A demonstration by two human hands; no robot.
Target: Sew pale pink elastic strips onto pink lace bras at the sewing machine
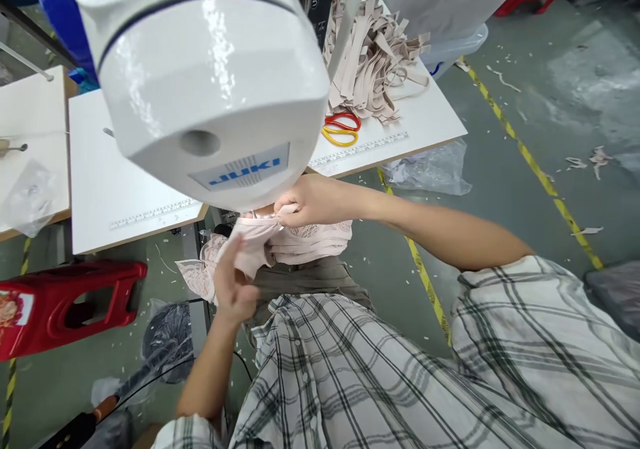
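A pale pink garment with lace parts (pixel 253 242) hangs below the head of a white sewing machine (pixel 215 116) marked JUKI. My right hand (pixel 305 199) is closed on the garment's upper edge, just under the machine head, pinching the cloth between thumb and fingers. My left hand (pixel 231 286) is in front of the garment's left part, somewhat blurred, its index finger and thumb apart and nothing visible between them. Whether its other fingers touch the cloth is hidden. The needle area is out of sight behind the machine head.
Pale pink strips (pixel 373 62) lie heaped on the white table (pixel 440 122), beside scissors with red and yellow handles (pixel 343 129). Printed rulers run along the table edge. A red stool (pixel 75 306) stands at left. Plastic bags (pixel 427 169) and scraps are about the floor.
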